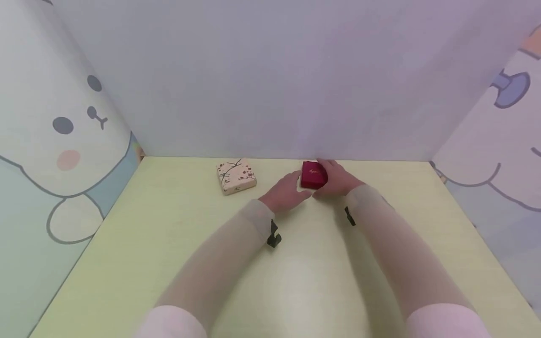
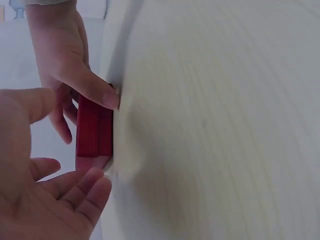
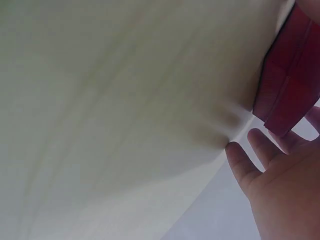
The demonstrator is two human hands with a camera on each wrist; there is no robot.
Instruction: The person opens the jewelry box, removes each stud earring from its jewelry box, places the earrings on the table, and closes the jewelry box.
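Observation:
A small red box (image 1: 312,174) with gold writing on its lid sits at the table's far edge, by the wall. My right hand (image 1: 336,178) holds it at the right, thumb at the near corner and fingers toward the back. In the left wrist view, that thumb touches the box (image 2: 95,127) low on its side. My left hand (image 1: 286,192) is at the box's left side, thumb apart and fingers loosely extended; whether the fingertips touch it I cannot tell. The right wrist view shows the right hand's fingers (image 3: 275,150) spread beside the box (image 3: 287,75).
A flat, pale pink box (image 1: 236,176) with a branch and blossom print lies left of the hands. A plain wall (image 1: 270,80) rises behind the pale wood-grain table (image 1: 177,225). Side panels with cartoon animals (image 1: 63,141) flank it.

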